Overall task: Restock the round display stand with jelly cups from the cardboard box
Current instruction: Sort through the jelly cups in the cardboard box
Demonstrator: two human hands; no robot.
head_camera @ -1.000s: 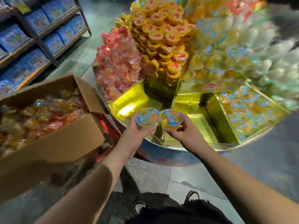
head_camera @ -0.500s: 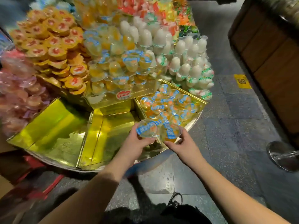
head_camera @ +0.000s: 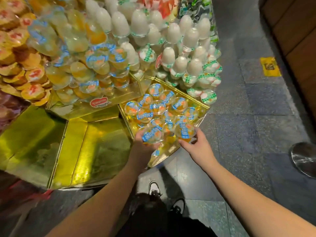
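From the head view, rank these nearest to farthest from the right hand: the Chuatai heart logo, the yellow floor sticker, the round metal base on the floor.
From the right hand:
1. Chuatai heart logo, to its left on the stand's front.
2. Round metal base, on the floor at far right.
3. Yellow floor sticker, up right near the wooden counter.

Round stand (head_camera: 106, 106), gold-lined compartments. Near-right compartment (head_camera: 201, 106) holds loose blue-lidded cups (head_camera: 159, 106). Near-left compartments (head_camera: 95, 151) show bare gold lining. Far tiers carry stacked white cups (head_camera: 174, 33) right, orange cups (head_camera: 34, 74) left. Stand rests on grey tiled floor (head_camera: 248, 134).

Jelly cups (head_camera: 159, 106) in right compartment (head_camera: 203, 106) of display stand; two bare compartments (head_camera: 95, 151) left; stacked cups (head_camera: 89, 65) behind.
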